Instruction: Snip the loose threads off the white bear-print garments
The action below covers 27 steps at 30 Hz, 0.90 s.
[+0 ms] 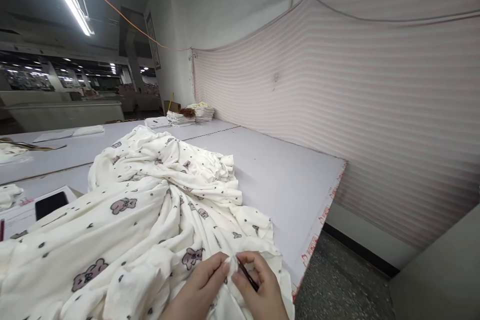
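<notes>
A bare stretch of table (285, 175) lies open right of the heaped cloth (138, 200), narrowing toward the right hand (260, 285). The cloth blocks any low path left of the left hand (202, 285). A hanging striped sheet (360, 95) closes off the table's far right side; folded stacks (181, 119) obstruct the far end.

Pale table (285, 170) | patterned white fabric (131, 187) heaped across | white stacks (202, 112) at far end | paper (22, 221) at left
</notes>
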Available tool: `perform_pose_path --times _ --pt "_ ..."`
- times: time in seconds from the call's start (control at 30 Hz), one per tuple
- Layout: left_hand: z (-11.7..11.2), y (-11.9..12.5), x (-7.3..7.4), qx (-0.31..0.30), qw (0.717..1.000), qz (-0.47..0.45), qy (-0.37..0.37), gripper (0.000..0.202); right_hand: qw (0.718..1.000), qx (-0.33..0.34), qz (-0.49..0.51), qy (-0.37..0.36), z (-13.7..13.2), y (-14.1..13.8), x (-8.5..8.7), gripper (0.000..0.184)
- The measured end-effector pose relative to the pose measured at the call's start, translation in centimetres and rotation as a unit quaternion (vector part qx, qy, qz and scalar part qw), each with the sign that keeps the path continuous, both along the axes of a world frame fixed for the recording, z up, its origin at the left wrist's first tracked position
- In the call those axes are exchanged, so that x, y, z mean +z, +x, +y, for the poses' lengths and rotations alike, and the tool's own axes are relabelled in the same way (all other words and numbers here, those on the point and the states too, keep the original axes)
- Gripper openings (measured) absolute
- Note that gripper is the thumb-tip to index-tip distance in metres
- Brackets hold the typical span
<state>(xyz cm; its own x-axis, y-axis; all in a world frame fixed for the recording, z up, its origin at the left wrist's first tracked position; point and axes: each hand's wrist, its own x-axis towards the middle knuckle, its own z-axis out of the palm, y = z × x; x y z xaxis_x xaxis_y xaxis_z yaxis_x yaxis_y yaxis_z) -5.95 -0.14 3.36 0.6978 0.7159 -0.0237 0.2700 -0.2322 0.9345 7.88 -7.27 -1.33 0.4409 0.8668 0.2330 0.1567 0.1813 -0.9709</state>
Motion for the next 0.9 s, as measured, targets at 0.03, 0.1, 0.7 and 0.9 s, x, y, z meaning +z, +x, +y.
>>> perform_pose_path --times 0.03,0.1,0.7,0.9 --pt "0.1 -0.2 0.3 -0.001 0.999 -0.010 -0.035 0.029 0.999 0.010 0.027 -0.016 0.4 -0.1 0.0 0.022" --pt "0.2 -0.7 0.6 0.000 0.995 -0.017 -0.093 0.028 0.996 0.024 0.073 -0.036 0.9 -0.1 -0.2 0.021" --pt "-0.1 0.3 -0.1 0.072 0.969 -0.087 -0.218 0.035 0.996 -0.041 -0.083 -0.013 -0.2 0.3 0.0 0.028" --pt "0.0 0.7 -1.4 0.074 0.982 -0.104 -0.138 0.032 0.987 -0.066 -0.142 -0.018 -0.2 0.0 -0.8 0.024"
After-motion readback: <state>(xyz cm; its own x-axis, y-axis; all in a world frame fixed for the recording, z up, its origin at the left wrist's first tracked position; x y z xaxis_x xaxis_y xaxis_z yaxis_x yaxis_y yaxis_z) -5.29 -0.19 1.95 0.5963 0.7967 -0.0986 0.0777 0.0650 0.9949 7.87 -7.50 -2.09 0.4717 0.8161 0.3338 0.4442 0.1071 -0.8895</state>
